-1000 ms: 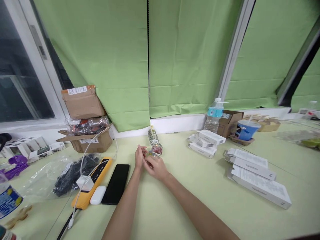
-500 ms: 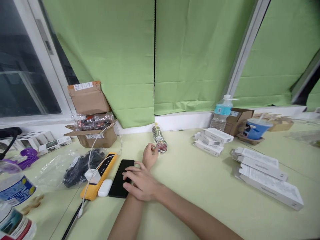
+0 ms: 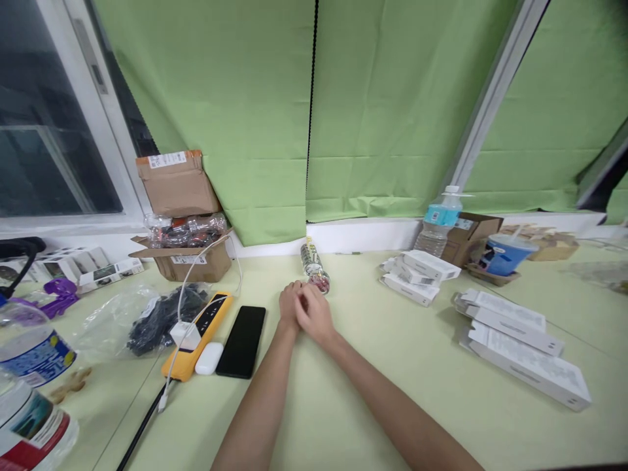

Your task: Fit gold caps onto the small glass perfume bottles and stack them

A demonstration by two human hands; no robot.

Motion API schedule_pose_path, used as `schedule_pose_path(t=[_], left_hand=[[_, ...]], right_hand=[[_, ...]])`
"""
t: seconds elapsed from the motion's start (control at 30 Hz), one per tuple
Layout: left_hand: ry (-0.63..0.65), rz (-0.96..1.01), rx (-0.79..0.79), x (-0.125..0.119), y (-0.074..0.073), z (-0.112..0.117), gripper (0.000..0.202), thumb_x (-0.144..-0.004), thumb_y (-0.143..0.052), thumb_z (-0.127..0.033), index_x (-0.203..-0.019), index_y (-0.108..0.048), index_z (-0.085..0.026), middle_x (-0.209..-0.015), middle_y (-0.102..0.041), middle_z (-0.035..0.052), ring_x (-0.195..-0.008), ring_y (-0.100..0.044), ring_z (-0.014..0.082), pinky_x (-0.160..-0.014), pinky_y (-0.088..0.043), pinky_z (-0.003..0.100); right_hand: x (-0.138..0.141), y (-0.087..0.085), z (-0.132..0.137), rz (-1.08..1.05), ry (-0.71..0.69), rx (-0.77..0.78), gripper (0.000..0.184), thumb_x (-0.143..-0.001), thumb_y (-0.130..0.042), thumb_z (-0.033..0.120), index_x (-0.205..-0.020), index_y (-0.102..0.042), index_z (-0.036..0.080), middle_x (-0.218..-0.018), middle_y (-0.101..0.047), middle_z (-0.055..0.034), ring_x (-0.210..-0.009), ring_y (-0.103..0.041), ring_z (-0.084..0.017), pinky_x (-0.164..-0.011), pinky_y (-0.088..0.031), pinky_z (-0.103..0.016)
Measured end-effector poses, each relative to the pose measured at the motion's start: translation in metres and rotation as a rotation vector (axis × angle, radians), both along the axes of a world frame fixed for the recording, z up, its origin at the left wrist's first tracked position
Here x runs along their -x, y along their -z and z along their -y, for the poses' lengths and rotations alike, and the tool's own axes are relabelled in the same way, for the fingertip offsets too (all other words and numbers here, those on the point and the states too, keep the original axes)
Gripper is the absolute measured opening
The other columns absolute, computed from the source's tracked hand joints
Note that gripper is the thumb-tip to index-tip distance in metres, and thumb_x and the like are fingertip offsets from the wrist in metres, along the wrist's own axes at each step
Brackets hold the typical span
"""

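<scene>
My left hand [image 3: 289,306] and my right hand [image 3: 315,315] rest together on the pale table, touching each other, with their fingers curled inward. What lies between them, if anything, is hidden. Just beyond the fingertips a small clear bottle with a printed label [image 3: 311,259] lies on its side, a reddish part at its near end. Whether a finger touches it I cannot tell. A black phone [image 3: 241,342] lies flat to the left of my forearms, beside a white earbud case [image 3: 209,358].
Left are a yellow power strip [image 3: 197,340] with a white charger and cable, a bagged dark item [image 3: 167,320], an open carton [image 3: 196,265] and bottles. Right are white boxes [image 3: 527,360], a large water bottle [image 3: 438,222] and a blue cup [image 3: 507,254]. A pen [image 3: 348,253] lies near the wall.
My right hand has come off the left wrist, where its fingers were spread, and moved forward to join my left hand, now with fingers curled. The view has shifted slightly.
</scene>
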State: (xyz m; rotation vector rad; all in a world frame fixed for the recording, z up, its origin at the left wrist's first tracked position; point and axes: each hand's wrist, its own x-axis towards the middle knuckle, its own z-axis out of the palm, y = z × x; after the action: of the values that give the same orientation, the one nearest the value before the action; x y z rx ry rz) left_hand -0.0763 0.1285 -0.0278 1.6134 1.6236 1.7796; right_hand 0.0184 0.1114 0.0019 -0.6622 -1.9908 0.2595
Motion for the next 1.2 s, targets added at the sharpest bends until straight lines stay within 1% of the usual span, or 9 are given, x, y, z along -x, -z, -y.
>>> schedule_pose_path(t=[0.1, 0.17, 0.27, 0.37, 0.53, 0.67, 0.87, 1.03, 1.2], left_hand=[[-0.119, -0.133, 0.170, 0.002, -0.005, 0.001, 0.019, -0.092, -0.051, -0.030, -0.075, -0.053, -0.020, -0.081, -0.058, 0.0079, -0.084, -0.056, 0.0233, -0.085, -0.041, 0.036], [-0.201, -0.270, 0.309, 0.002, -0.008, 0.002, 0.018, -0.094, -0.046, -0.029, -0.081, -0.056, -0.020, -0.087, -0.061, 0.0096, -0.085, -0.058, 0.0235, -0.083, -0.042, 0.035], [-0.269, -0.440, 0.438, -0.001, -0.011, 0.003, 0.016, -0.094, -0.046, -0.027, -0.093, -0.060, -0.019, -0.097, -0.063, 0.0113, -0.085, -0.062, 0.0231, -0.080, -0.042, 0.034], [-0.259, -0.522, 0.482, -0.002, -0.012, 0.005, 0.016, -0.093, -0.048, -0.026, -0.101, -0.060, -0.020, -0.102, -0.063, 0.0121, -0.086, -0.064, 0.0237, -0.080, -0.042, 0.034], [-0.192, -0.562, 0.466, -0.004, -0.015, 0.009, 0.019, -0.091, -0.050, -0.030, -0.103, -0.061, -0.020, -0.104, -0.062, 0.0132, -0.090, -0.065, 0.0257, -0.082, -0.041, 0.035], [-0.133, -0.545, 0.418, -0.004, -0.016, 0.013, 0.016, -0.088, -0.054, -0.033, -0.095, -0.064, -0.022, -0.099, -0.064, 0.0106, -0.086, -0.064, 0.0254, -0.081, -0.041, 0.034], [-0.017, -0.456, 0.297, 0.001, -0.015, 0.016, 0.009, -0.076, -0.064, -0.022, -0.083, -0.065, -0.027, -0.091, -0.067, 0.0042, -0.081, -0.063, 0.0230, -0.076, -0.040, 0.031], [0.010, -0.354, 0.238, 0.006, -0.011, 0.013, 0.013, -0.072, -0.064, -0.017, -0.079, -0.067, -0.027, -0.084, -0.070, 0.0021, -0.076, -0.062, 0.0211, -0.071, -0.040, 0.029], [0.008, -0.305, 0.219, 0.010, -0.006, 0.004, 0.007, -0.075, -0.064, -0.018, -0.078, -0.068, -0.024, -0.084, -0.070, 0.0037, -0.077, -0.062, 0.0198, -0.071, -0.041, 0.027]], right_hand=[[-0.011, 0.007, -0.025, 0.017, 0.170, 0.249, 0.021, -0.094, -0.042, 0.033, -0.085, -0.055, 0.021, -0.085, -0.062, -0.0042, -0.077, -0.056, -0.018, -0.070, -0.041, -0.029], [-0.014, 0.010, -0.033, 0.065, 0.237, 0.354, 0.021, -0.092, -0.044, 0.035, -0.091, -0.059, 0.021, -0.088, -0.064, -0.0035, -0.076, -0.058, -0.017, -0.067, -0.040, -0.027], [-0.013, 0.013, -0.035, 0.156, 0.300, 0.419, 0.021, -0.091, -0.046, 0.036, -0.095, -0.062, 0.022, -0.086, -0.067, -0.0025, -0.074, -0.060, -0.017, -0.062, -0.037, -0.027], [-0.012, 0.013, -0.033, 0.199, 0.313, 0.432, 0.021, -0.092, -0.046, 0.034, -0.098, -0.063, 0.024, -0.085, -0.068, -0.0015, -0.074, -0.061, -0.018, -0.061, -0.034, -0.027], [-0.015, 0.012, -0.036, 0.189, 0.354, 0.435, 0.022, -0.093, -0.045, 0.035, -0.101, -0.061, 0.024, -0.080, -0.069, -0.0006, -0.073, -0.062, -0.018, -0.060, -0.031, -0.026], [-0.020, 0.014, -0.044, 0.173, 0.369, 0.453, 0.023, -0.094, -0.045, 0.035, -0.104, -0.062, 0.023, -0.078, -0.069, -0.0013, -0.073, -0.063, -0.018, -0.061, -0.032, -0.026], [-0.026, 0.015, -0.052, 0.265, 0.383, 0.465, 0.024, -0.092, -0.050, 0.032, -0.108, -0.066, 0.025, -0.083, -0.072, -0.0029, -0.078, -0.066, -0.020, -0.064, -0.035, -0.026], [-0.025, 0.014, -0.051, 0.348, 0.406, 0.439, 0.024, -0.090, -0.052, 0.030, -0.107, -0.069, 0.027, -0.092, -0.074, -0.0052, -0.085, -0.068, -0.023, -0.066, -0.037, -0.028], [-0.024, 0.013, -0.048, 0.369, 0.441, 0.434, 0.025, -0.091, -0.050, 0.029, -0.107, -0.069, 0.025, -0.095, -0.074, -0.0075, -0.086, -0.068, -0.023, -0.068, -0.039, -0.029]])
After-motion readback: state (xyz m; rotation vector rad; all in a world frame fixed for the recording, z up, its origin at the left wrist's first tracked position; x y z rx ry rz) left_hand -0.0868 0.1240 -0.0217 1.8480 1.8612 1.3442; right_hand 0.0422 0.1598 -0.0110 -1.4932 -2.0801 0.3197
